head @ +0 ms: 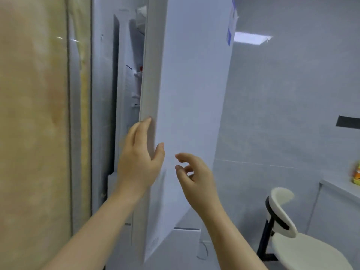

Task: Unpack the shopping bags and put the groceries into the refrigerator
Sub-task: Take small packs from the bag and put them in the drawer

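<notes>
Refrigerator door point(194, 84): stands ajar right in front of the person, a tall white slab with its long axis upright. Its free edge point(150, 84) faces left and its hinge side runs away to the far right.
Gap: left of that edge, door shelves point(136, 75) show through, with something red-capped on one.
Left hand point(139, 158): on the free edge, with its straight fingers point(145, 123) laid up along it and the thumb point(160, 151) on the front face. It is not clenched.
Right hand point(194, 176): just right of the left hand and near the door's face. Its fingers are loosely curled and hold nothing. I cannot tell whether they touch the door.
Key relation: the edge lies under the left hand's fingers, so I reckon that hand, being nearer, swings the door.
Groceries: no bags are in sight. A yellow packet point(356, 173) sits on the counter point(335, 187) at the far right.
Chair point(303, 248): near right, well apart from the door.
</notes>
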Tool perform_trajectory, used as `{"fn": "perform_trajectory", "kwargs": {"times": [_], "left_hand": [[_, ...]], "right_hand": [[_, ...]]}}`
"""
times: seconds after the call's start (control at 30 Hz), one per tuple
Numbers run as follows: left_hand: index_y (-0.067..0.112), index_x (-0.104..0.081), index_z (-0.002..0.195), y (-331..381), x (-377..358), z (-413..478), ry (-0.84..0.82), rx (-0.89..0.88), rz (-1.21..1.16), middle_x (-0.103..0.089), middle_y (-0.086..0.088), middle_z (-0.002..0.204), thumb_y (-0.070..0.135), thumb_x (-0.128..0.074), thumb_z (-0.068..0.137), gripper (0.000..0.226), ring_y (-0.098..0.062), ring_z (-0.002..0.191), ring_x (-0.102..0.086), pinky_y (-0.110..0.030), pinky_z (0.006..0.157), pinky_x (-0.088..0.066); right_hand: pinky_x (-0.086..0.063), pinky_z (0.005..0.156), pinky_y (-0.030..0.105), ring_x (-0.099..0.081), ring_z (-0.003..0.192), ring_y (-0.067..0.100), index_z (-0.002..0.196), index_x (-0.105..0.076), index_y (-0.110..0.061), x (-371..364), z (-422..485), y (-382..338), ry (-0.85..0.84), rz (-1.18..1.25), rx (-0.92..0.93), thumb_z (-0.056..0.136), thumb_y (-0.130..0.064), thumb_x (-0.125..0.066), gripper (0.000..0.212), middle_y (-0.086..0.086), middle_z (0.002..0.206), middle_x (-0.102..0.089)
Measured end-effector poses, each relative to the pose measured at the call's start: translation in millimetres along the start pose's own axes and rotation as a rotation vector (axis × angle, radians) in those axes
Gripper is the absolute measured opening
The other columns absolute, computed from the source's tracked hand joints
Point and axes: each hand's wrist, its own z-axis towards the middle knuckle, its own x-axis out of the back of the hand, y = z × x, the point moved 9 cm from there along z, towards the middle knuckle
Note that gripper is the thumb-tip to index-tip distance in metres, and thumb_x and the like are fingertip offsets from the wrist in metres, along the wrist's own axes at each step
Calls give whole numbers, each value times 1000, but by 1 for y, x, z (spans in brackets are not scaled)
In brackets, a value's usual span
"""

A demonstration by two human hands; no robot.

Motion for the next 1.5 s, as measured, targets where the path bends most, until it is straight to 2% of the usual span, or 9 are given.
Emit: {"fn": "perform_trajectory", "kwargs": {"times": [0.13,0.3,0.4,0.6,0.87,0.97,1.17,1.37,1.5], "left_hand": [[13,-30,145,-41,9,15,25,101,67,-35,-1,147,9,-51,92,57,-15,134,-32,-16,99,-24],[13,-31,145,-99,12,39,74,159,-14,-35,0,146,5,-48,93,54,-14,132,-35,-22,101,-31],[13,-34,143,-134,11,54,103,161,-49,-39,7,140,5,-49,93,53,-14,130,-39,-25,101,-35],[19,-35,141,-211,1,85,93,191,-83,-45,6,140,13,-48,95,49,-11,126,-45,-36,101,-43],[36,-17,146,-302,-37,131,-108,272,-46,-34,17,147,18,-41,96,58,-9,130,-40,-28,96,-38],[30,-16,149,-324,-52,152,-143,305,-49,-31,12,150,14,-41,96,61,-12,135,-35,-26,102,-32],[17,-10,150,-344,-80,178,-221,205,247,1,8,158,0,-36,93,65,-15,143,-8,-24,112,-13],[17,2,150,-373,-134,168,-587,134,544,12,5,157,5,-35,94,68,-15,144,5,-34,118,-8],[16,9,150,-383,-146,162,-632,141,610,21,4,156,13,-40,93,75,-16,144,14,-35,118,-7]], "right_hand": [[-41,72,9,-54,85,-5,117,-58,-29,-38,21,9,-39,-45,-14,92,-19,-52,27,-21,109,-54],[-33,95,18,-35,125,7,131,-50,-29,-91,62,20,-111,-257,81,93,-22,-49,38,-14,138,-43],[-31,105,28,-25,134,14,134,-47,-30,-117,89,28,-91,-364,129,92,-22,-51,43,-8,148,-32],[-32,104,34,-30,134,22,129,-53,-28,-167,131,41,-35,-410,207,87,-18,-56,43,-4,149,-32],[-48,86,45,-50,120,36,116,-62,-24,-228,177,68,9,-493,167,73,-22,-57,43,9,140,-47],[-48,83,45,-52,118,35,115,-63,-23,-243,198,83,-6,-547,157,72,-21,-61,43,9,139,-49],[-18,111,36,-9,142,20,141,-34,-33,-264,233,115,-170,-635,60,93,-28,-45,49,-8,157,-8],[-4,117,44,9,145,26,146,-19,-31,-276,251,147,-338,-798,9,94,-27,-42,57,-6,158,8],[1,117,48,16,144,26,148,-15,-30,-280,254,159,-393,-854,10,93,-27,-42,61,-7,157,18]]}}
